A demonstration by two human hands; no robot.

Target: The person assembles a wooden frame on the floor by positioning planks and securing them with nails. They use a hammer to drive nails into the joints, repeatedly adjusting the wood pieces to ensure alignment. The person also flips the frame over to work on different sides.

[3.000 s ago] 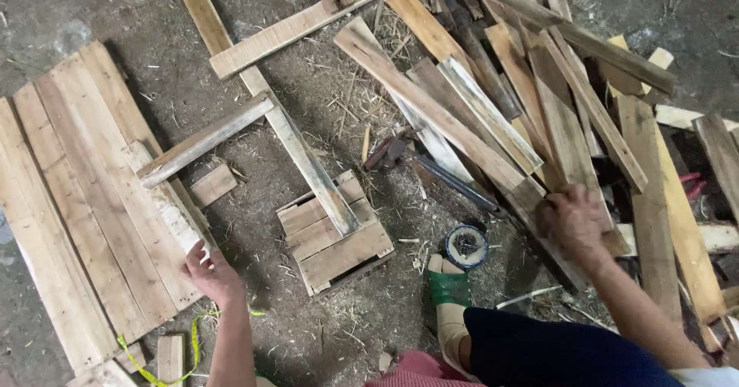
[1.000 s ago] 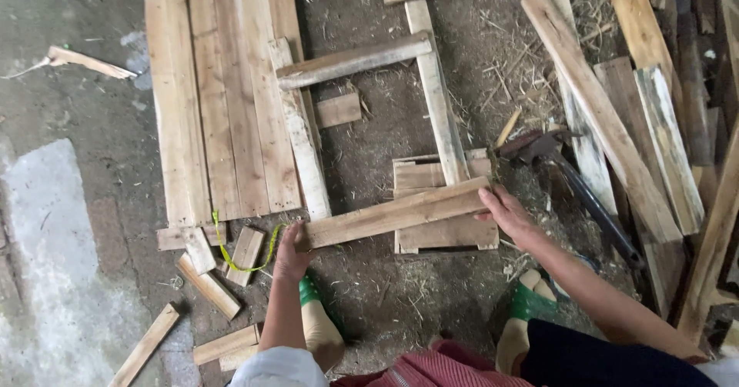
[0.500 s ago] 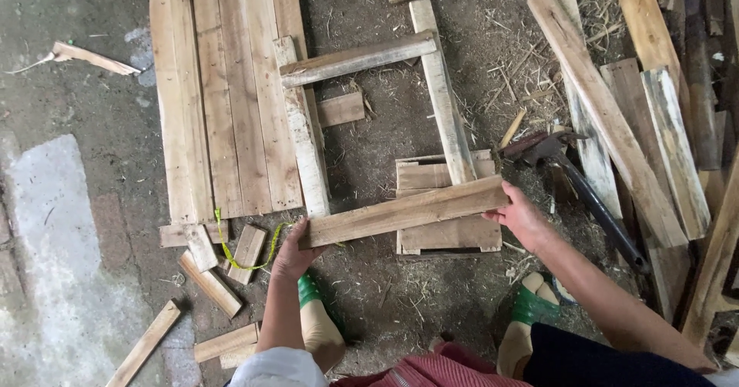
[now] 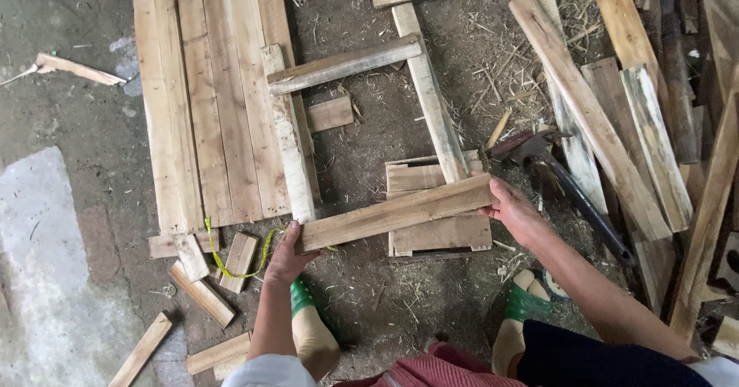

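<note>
Plank (image 4: 396, 212) has crept up a bit from half a second back, both ends gripped: left hand (image 4: 286, 258) and right hand (image 4: 517, 215) clasp it, lying across the small pallet block (image 4: 440, 231), closing the frame's (image 4: 431, 102) bottom

1. One view only, from a head-worn camera; nothing shared with a second view.
2. Looks almost straight down onto the dirt floor (image 4: 61, 225), tilted slightly forward.
3. Near enough to take in both forearms, the left hand (image 4: 286, 258) and right hand (image 4: 517, 214) in the lower middle.
4. Cuts off knees and sandalled feet at the bottom edge.
5. Reaches up to the joined boards (image 4: 208, 95) at upper left and the loose planks (image 4: 654, 87) at the right edge.
</note>
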